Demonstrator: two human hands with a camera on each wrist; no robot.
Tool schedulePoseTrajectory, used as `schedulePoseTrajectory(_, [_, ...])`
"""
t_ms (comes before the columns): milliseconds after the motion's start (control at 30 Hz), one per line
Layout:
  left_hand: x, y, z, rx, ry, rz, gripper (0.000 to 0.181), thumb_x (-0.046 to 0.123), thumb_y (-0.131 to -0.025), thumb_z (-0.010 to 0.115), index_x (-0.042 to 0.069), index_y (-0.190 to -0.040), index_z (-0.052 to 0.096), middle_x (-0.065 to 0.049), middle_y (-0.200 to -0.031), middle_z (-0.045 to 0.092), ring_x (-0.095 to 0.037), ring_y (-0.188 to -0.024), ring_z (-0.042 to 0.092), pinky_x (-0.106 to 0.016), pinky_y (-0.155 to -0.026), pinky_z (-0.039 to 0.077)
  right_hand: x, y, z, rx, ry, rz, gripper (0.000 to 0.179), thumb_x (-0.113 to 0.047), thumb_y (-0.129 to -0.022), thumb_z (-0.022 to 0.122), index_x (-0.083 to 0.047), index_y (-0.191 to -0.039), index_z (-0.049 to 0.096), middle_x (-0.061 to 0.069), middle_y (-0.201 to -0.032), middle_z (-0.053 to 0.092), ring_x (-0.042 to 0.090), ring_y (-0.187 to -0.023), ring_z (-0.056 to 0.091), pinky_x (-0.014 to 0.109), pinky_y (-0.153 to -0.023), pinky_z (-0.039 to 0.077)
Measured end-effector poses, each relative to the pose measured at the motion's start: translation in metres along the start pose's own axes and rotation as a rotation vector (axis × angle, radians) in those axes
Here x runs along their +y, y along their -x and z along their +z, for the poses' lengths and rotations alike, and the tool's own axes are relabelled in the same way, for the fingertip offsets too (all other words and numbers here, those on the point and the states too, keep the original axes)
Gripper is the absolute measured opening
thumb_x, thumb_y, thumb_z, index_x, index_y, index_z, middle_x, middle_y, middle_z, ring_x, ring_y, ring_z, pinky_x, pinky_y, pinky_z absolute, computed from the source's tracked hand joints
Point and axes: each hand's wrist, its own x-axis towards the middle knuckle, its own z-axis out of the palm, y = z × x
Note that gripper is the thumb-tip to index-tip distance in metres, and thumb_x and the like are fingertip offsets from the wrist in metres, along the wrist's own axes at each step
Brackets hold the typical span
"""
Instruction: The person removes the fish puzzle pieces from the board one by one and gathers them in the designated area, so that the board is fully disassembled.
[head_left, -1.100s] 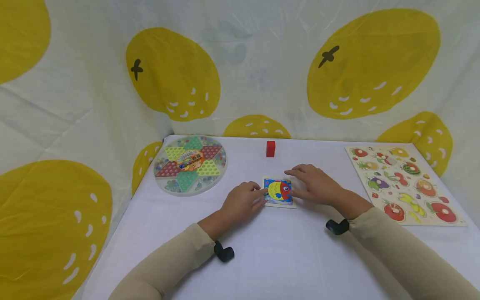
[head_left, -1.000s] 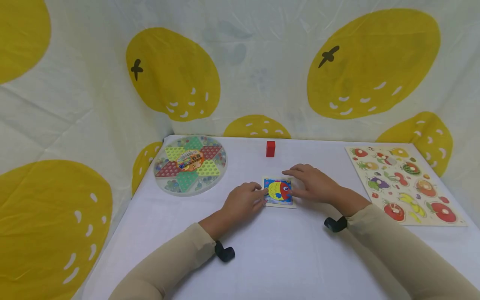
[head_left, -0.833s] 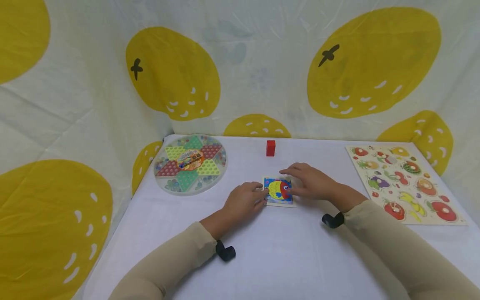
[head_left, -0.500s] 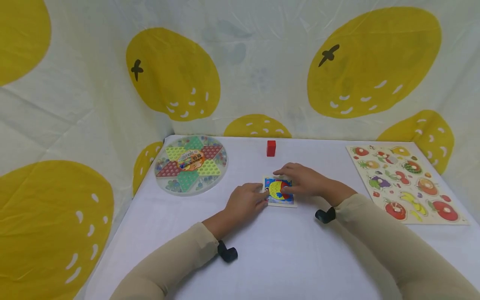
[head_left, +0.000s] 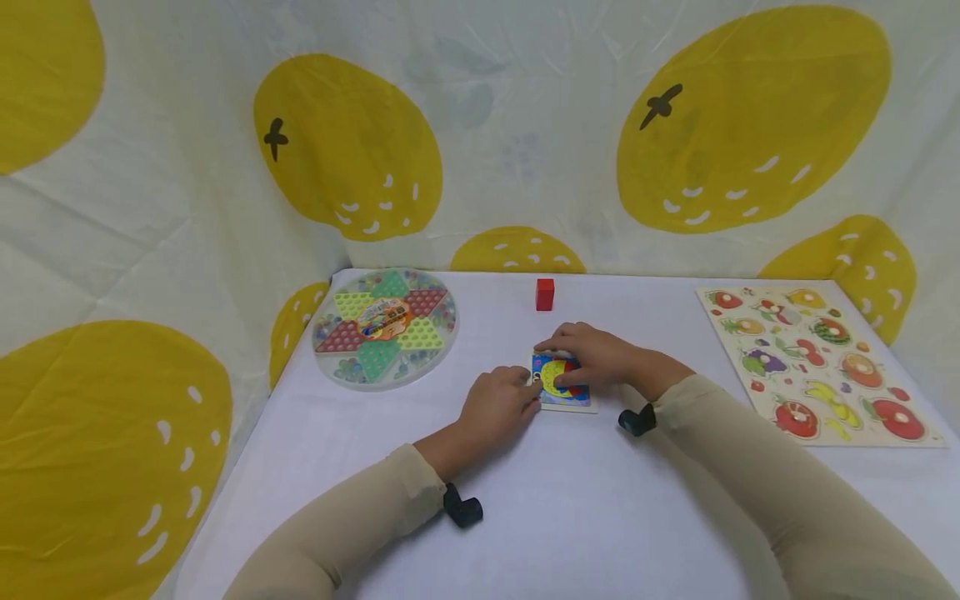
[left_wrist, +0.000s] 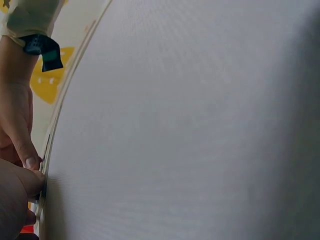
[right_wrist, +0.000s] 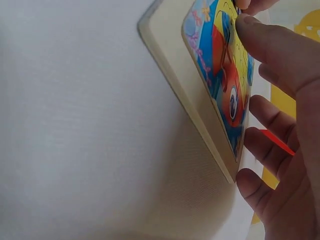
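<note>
A small jigsaw puzzle (head_left: 557, 401) of a yellow and red fish on a blue ground, set in a pale wooden tray, lies flat on the white table. My left hand (head_left: 495, 407) holds its left side, fingertips at the edge and on the picture. Over the right half reaches my right hand (head_left: 596, 354). In the right wrist view its thumb (right_wrist: 267, 42) presses on the fish's yellow body, while the other fingers stay spread and loosely bent along the far edge. The left wrist view shows the left hand (left_wrist: 15, 192) only at the lower left corner, its fingertips mostly hidden.
Behind the puzzle stands a red block (head_left: 545, 295). A round Chinese checkers board (head_left: 384, 329) with marbles lies at the back left. On the right is a fruit peg puzzle (head_left: 806, 392). A lemon-print curtain (head_left: 525, 167) borders the table.
My right hand has slid left across the puzzle; its thumb has gone from the fish's red head to its yellow body and now covers more of it. The left hand has barely shifted.
</note>
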Motion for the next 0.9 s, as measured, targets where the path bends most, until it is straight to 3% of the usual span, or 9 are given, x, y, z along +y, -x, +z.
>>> schedulePoseTrajectory(333, [0.002,0.0,-0.001,-0.016,-0.034,-0.004,0.043,0.046,-0.108,0.063,0.029,-0.147,0.068,0.0,-0.144,0.064,-0.02,-0.131,0.058,-0.041,-0.101,0.052,0.007,-0.01,-0.003,-0.044,-0.094,-0.009,0.054,-0.025,-0.096,0.083,-0.025,-0.147,0.067,0.003,-0.137,0.061,0.028,-0.132,0.053,0.044,-0.102,0.055])
schedulePoseTrajectory(667, [0.001,-0.001,-0.002,-0.008,-0.02,-0.009,0.042,0.045,-0.106,0.067,0.029,-0.144,0.07,-0.001,-0.142,0.065,-0.02,-0.129,0.059,-0.039,-0.101,0.052,0.012,-0.029,-0.013,-0.103,-0.185,0.012,0.043,-0.018,-0.1,0.078,-0.027,-0.141,0.072,-0.003,-0.129,0.065,0.021,-0.114,0.059,0.031,-0.089,0.058])
schedulePoseTrajectory(900, [0.001,-0.002,-0.002,-0.012,0.005,-0.013,0.041,0.044,-0.105,0.069,0.029,-0.143,0.071,-0.001,-0.142,0.065,-0.02,-0.128,0.059,-0.039,-0.1,0.051,0.013,-0.038,-0.019,-0.152,-0.207,0.043,0.042,-0.013,-0.099,0.078,-0.03,-0.137,0.074,-0.006,-0.121,0.065,0.02,-0.111,0.058,0.031,-0.091,0.056])
